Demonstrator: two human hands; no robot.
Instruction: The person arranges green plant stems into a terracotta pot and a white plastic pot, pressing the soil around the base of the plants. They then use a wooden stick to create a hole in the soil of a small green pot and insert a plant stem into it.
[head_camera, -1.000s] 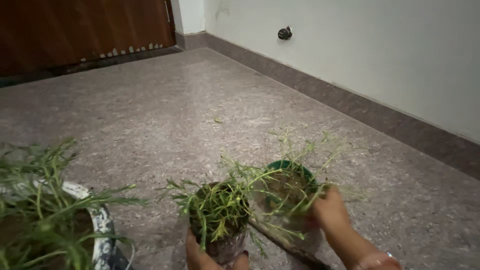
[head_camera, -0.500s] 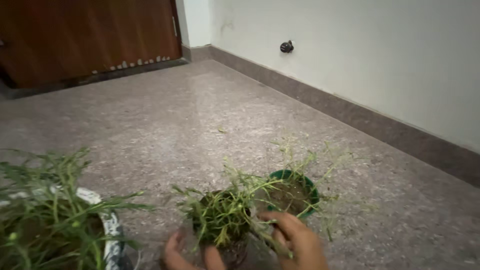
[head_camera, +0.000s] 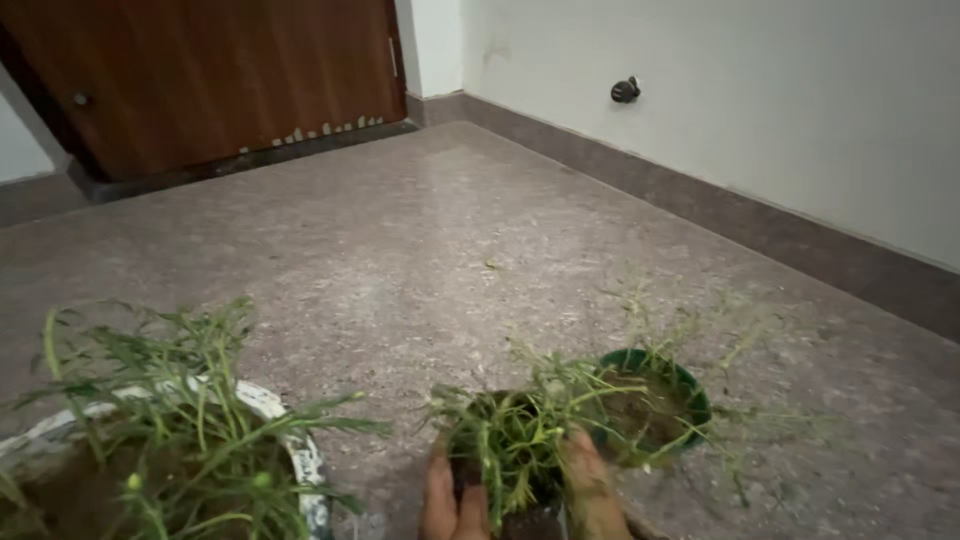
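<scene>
A small dark pot of thin green sprigs (head_camera: 505, 440) sits at the bottom centre of the head view. My left hand (head_camera: 447, 498) grips its left side and my right hand (head_camera: 592, 490) clasps its right side; both are cut off by the frame's lower edge. Just to the right, a small green pot (head_camera: 690, 385) with soil and sparse trailing stems stands on the floor, touching the held plant's sprigs.
A larger white, paint-chipped pot (head_camera: 290, 440) of green plants stands at the bottom left. Speckled stone floor (head_camera: 400, 250) stretches to a brown wooden door (head_camera: 220, 80) at the back left and a white wall with a dark fitting (head_camera: 625, 90) on the right.
My right hand left the green pot and came over to the dark pot's right side. The view has shifted, so the pots sit lower and further right.
</scene>
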